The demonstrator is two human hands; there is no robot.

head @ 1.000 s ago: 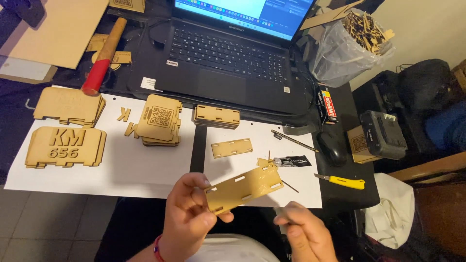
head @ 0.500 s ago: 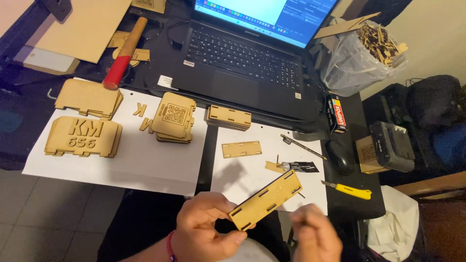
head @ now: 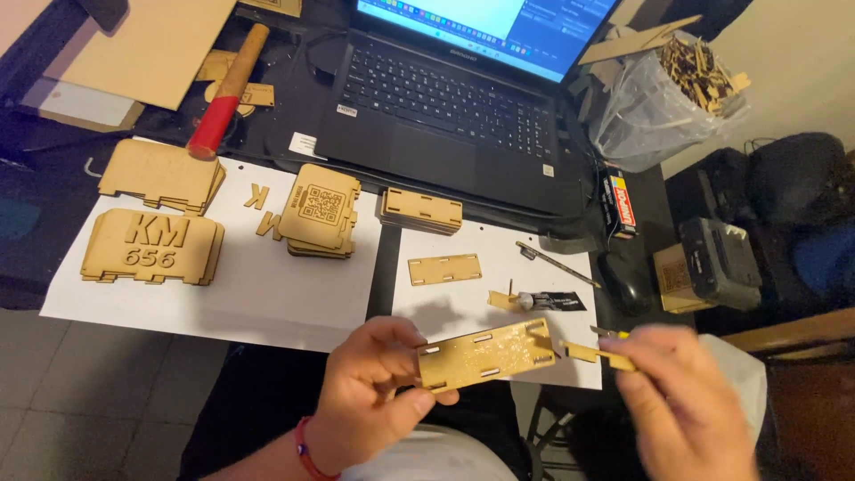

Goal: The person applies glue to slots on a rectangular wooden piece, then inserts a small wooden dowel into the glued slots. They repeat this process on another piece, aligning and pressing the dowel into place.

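My left hand (head: 370, 392) grips a flat rectangular wooden panel (head: 485, 354) with small slots, held level over the table's front edge. My right hand (head: 690, 401), blurred, pinches a small thin wooden strip (head: 595, 354) whose tip is close to the panel's right end. Whether strip and panel touch is unclear. Behind them on white paper (head: 472, 294) lie a single slotted wooden piece (head: 444, 268) and a small tube (head: 543, 301).
Stacks of laser-cut wooden parts: engraved plates (head: 153, 246), plain plates (head: 162, 175), square coded plates (head: 321, 209), slotted pieces (head: 421, 210). An open laptop (head: 445, 107), a red-handled hammer (head: 227, 89), a bag of wood scraps (head: 659, 89), a mouse (head: 628, 281).
The panel has turned from on edge to lying flat in my left hand. My right hand has come up at the right with a small wooden strip toward the panel's end.
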